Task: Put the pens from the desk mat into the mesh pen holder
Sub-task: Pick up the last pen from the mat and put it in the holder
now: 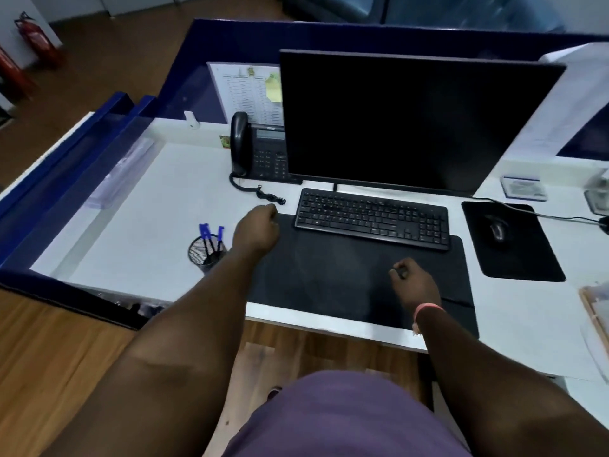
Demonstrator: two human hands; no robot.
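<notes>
white desk (164,192), black mat (329,275); left hand (255,230) and right hand (413,282) clenched, empty.

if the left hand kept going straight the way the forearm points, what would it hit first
Probably the coiled phone cord, lying just beyond the left hand, with the desk phone behind it. How high the hand is above the desk is unclear, so it might pass over the cord.

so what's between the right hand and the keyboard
Nothing: only bare desk mat lies between the right hand and the keyboard, as the head view shows. No pens show there.
</notes>
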